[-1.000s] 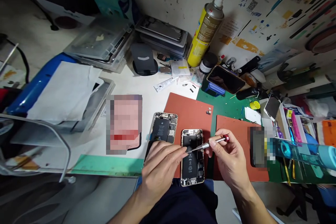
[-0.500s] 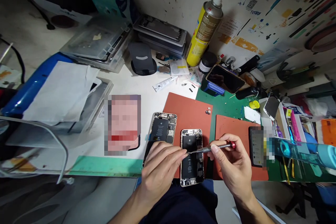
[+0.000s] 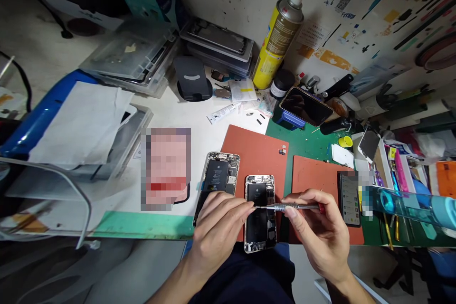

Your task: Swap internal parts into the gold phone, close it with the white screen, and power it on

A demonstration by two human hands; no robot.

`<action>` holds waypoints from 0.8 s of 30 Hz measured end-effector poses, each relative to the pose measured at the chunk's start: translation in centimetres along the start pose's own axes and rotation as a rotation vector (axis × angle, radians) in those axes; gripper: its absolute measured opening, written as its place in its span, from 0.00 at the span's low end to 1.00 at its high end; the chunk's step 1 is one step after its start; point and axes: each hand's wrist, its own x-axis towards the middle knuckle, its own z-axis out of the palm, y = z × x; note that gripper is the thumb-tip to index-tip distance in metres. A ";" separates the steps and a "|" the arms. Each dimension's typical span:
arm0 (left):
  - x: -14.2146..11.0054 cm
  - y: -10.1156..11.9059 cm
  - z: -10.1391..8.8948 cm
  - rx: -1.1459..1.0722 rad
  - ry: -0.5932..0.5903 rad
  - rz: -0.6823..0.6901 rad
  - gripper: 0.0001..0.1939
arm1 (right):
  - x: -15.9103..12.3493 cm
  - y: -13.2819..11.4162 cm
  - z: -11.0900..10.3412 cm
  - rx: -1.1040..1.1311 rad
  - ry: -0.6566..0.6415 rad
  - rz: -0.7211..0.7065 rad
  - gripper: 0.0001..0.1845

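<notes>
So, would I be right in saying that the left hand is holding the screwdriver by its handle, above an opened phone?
Not quite: the head view shows the right hand holding the screwdriver by its handle, above an opened phone; the left hand is at the tip end.

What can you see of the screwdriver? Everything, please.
The screwdriver is slim, with a silvery, metal-looking ridged body, a thin shaft and a red end cap, partly covered. It is held nearly level in the picture, crossing in front of the central open phone, tip toward the left hand. The grip of the right hand holds its body. Tip shape and contact are too small to tell.
</notes>
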 end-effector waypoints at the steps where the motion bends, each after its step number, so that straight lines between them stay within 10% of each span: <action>1: 0.0 0.0 0.0 0.002 -0.002 -0.003 0.14 | 0.0 0.0 0.0 -0.005 -0.003 -0.002 0.16; 13: -0.5 -0.1 0.1 0.042 -0.052 0.060 0.16 | 0.9 -0.3 -0.1 -0.271 0.103 -0.188 0.19; 24: -0.7 -0.3 0.6 0.304 -0.215 0.261 0.14 | 3.5 0.4 1.9 -0.633 -0.129 -0.517 0.25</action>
